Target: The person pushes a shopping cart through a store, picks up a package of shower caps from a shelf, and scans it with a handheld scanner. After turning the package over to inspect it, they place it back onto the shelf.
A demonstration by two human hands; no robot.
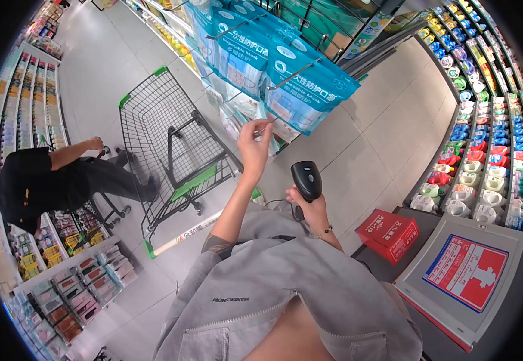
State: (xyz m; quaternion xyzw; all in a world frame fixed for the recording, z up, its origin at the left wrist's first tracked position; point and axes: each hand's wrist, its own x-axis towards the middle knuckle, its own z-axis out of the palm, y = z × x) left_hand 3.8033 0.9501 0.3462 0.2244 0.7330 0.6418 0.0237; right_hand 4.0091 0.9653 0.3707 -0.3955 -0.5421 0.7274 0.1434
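My right hand (313, 210) is wrapped round the handle of a black barcode scanner (307, 179), its head pointing up and away from me. A thin cable runs off near the scanner's grip. Reaching forward, my left hand (255, 143) has its thumb and fingers pinched together at the lower part of a hanging display, by the end of a metal hook. What sits between those fingertips is too small to make out. Just above hang blue packs of disposable masks (309, 87) on metal hooks, with paler packs (237, 111) lower down, partly behind my left hand.
An empty-looking shopping cart (171, 129) with green corners stands at my left. Beyond it a person in black (39, 180) is beside shelves. At right are a red box (388, 234), a fire-hydrant cabinet (463, 277) and shelves of bottles (478, 156).
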